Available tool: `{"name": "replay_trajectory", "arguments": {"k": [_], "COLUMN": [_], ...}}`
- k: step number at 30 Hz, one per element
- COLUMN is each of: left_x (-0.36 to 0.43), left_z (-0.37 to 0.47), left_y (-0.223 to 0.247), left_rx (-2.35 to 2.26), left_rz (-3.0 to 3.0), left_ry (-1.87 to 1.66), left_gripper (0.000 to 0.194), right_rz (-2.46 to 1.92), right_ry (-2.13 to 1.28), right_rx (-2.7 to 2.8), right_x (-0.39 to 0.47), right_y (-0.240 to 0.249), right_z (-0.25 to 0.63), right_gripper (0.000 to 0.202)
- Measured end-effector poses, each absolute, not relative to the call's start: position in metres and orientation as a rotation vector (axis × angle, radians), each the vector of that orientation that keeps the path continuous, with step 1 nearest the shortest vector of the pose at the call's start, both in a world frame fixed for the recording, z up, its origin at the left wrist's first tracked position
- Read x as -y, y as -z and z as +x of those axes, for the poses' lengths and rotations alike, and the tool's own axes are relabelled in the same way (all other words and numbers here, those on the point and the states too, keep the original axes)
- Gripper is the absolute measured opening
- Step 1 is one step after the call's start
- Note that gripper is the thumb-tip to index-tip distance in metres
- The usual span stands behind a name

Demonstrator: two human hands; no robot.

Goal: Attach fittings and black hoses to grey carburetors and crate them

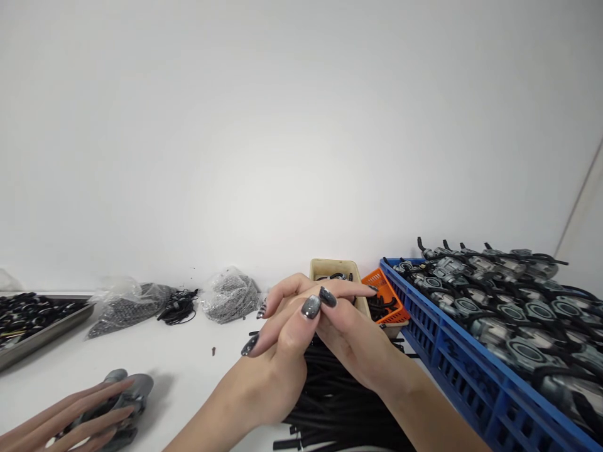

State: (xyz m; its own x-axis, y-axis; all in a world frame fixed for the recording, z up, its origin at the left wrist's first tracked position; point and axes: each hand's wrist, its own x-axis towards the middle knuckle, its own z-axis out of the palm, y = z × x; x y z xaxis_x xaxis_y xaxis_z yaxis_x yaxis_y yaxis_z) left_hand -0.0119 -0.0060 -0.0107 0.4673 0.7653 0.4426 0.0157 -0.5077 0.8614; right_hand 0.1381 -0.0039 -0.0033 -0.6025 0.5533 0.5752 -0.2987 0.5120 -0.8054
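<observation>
grip, two hands: left hand (282, 373) and right hand (360, 348) folded together, thumbs meeting on top, whether the palms enclose anything cannot be told. black tubes (339, 402), one bundle: on the bench (188, 370), below the hands, left of the blue crate (464, 376); fingers best kept loose and clear of the tubes. forearms (211, 417), one pair: slanted in from near left and near right, fingers crossed, nearly straight.

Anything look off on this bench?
One small dark piece lies alone on the white table, in front of the plastic bags; looks dropped, too small to identify. Metal parts also rise above the blue crate's rim. No visible damage.
</observation>
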Motion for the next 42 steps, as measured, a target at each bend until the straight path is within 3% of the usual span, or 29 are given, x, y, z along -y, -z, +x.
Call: {"name": "replay_trajectory", "arguments": {"k": [42], "left_x": [0.02], "left_z": [-0.007], "left_y": [0.0], "left_rx": [-0.719], "left_rz": [1.853], "left_ry": [-1.132], "left_gripper": [0.065], "right_rz": [-0.352], "right_ry": [-1.105], "right_rx": [1.797], "right_x": [0.017], "right_y": [0.005], "right_z": [0.13], "right_gripper": [0.057]}}
